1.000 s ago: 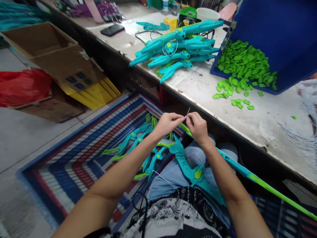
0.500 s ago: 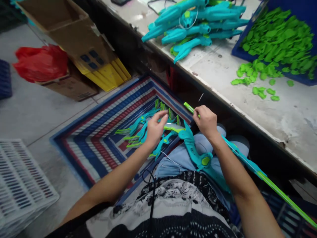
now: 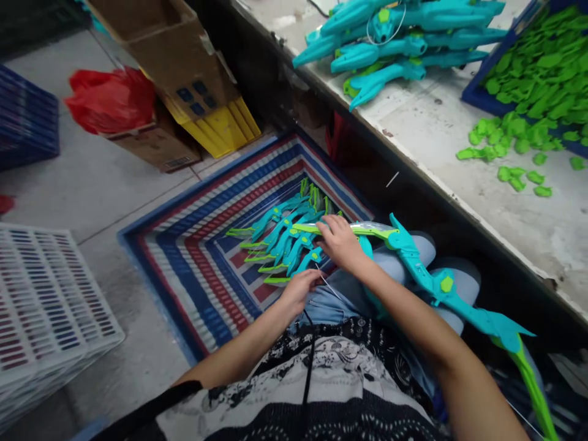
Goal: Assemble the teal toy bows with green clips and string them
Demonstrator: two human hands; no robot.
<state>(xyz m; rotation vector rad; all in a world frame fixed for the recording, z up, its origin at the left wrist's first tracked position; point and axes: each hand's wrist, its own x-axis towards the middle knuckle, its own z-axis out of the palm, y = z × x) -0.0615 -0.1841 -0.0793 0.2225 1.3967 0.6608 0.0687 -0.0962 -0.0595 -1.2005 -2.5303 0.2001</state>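
Observation:
A turquoise and green toy bow lies slantwise across my lap, its far green limb reaching out over the striped bin. My right hand is closed around that green limb near its tip. Lower and to the left, my left hand has its fingers pinched together at the end of a thin white string. Just beyond both hands, several similar toy bows lie in a row inside the bin. Part of the bow on my lap is hidden behind my right forearm.
The bin has a striped lining. A worktable at the right bears stacked turquoise bows and a blue crate of green parts. At the left stand a white crate, a cardboard box and a red bag.
My right hand has moved left along with the bow's green limb, and the bow has swung round across my lap. My left hand has come down toward me and closed on the string.

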